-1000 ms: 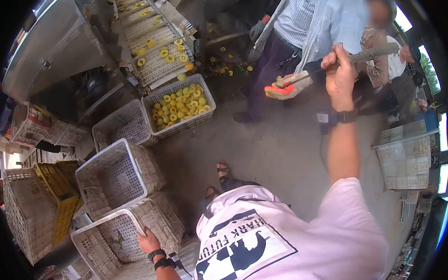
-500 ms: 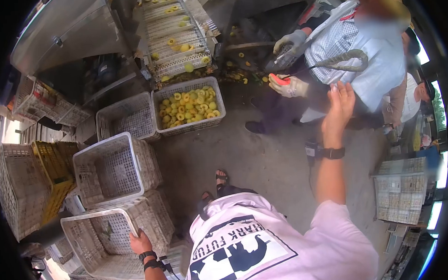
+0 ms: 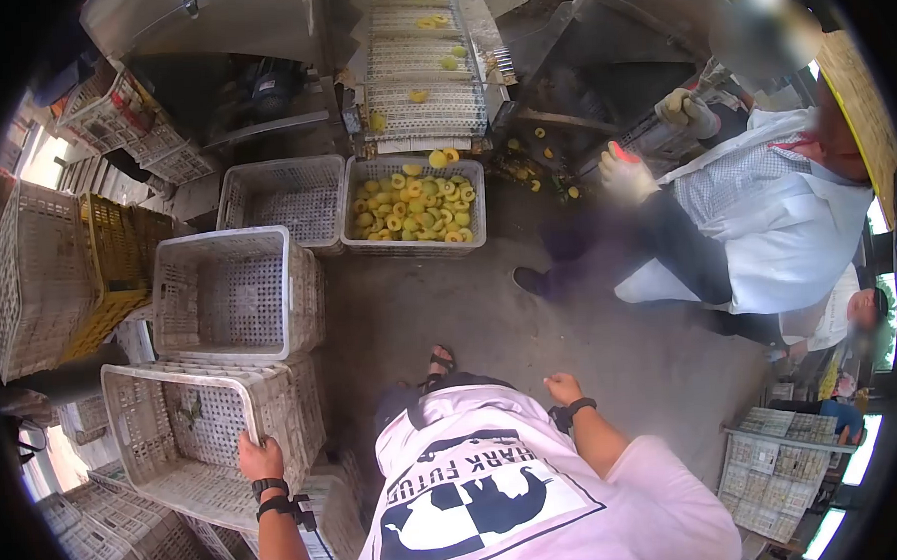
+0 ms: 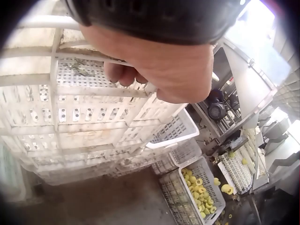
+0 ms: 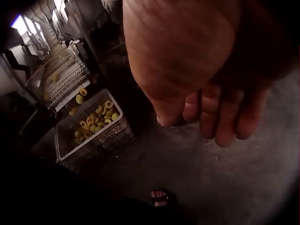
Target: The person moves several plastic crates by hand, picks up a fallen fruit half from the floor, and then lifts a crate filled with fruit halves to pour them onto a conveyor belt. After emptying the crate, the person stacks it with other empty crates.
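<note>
My left hand (image 3: 261,456) grips the rim of an off-white plastic crate (image 3: 215,430), which lies with its opening facing left. In the left wrist view the fingers (image 4: 123,75) curl over the crate's edge, and some leaf scraps (image 4: 82,67) show inside. My right hand (image 3: 563,386) hangs beside my shirt, holding nothing. Its loosely bent fingers (image 5: 225,117) show above the floor in the right wrist view. Nearest along the crate row stands another crate (image 3: 219,295) with no contents.
Halved yellow-green fruit drops from a slatted conveyor (image 3: 426,106) into a grey crate (image 3: 417,245). Beside it stands another grey crate (image 3: 285,202). A gloved person (image 3: 777,236) stands at the right. Yellow and white crates (image 3: 48,277) are stacked at the left.
My right hand has let go of a long tool with a wrapped handle, which passed to the other person, and has dropped to my side. My left hand stays on the crate rim.
</note>
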`<state>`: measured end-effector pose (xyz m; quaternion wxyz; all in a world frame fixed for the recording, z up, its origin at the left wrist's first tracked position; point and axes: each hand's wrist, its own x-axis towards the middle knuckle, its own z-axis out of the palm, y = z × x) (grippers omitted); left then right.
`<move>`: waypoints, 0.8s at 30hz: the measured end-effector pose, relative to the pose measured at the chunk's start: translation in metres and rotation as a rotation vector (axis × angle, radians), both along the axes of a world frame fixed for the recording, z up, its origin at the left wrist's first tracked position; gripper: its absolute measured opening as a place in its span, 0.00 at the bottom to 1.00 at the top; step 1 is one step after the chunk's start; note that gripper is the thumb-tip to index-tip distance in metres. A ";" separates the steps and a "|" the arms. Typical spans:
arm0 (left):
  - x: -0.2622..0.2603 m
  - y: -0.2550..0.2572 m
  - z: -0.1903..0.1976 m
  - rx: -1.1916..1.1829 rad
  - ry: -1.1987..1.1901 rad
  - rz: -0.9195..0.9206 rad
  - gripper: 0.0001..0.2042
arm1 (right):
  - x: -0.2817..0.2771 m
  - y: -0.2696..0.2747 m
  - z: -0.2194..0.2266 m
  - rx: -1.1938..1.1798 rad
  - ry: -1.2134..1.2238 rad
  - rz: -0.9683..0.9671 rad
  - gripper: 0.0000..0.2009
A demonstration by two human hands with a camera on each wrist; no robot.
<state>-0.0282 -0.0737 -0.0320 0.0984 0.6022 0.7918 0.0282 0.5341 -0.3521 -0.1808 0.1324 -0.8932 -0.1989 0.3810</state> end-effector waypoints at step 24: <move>-0.005 0.001 0.037 -0.160 -0.104 0.174 0.16 | 0.028 0.135 -0.038 0.146 0.182 0.389 0.13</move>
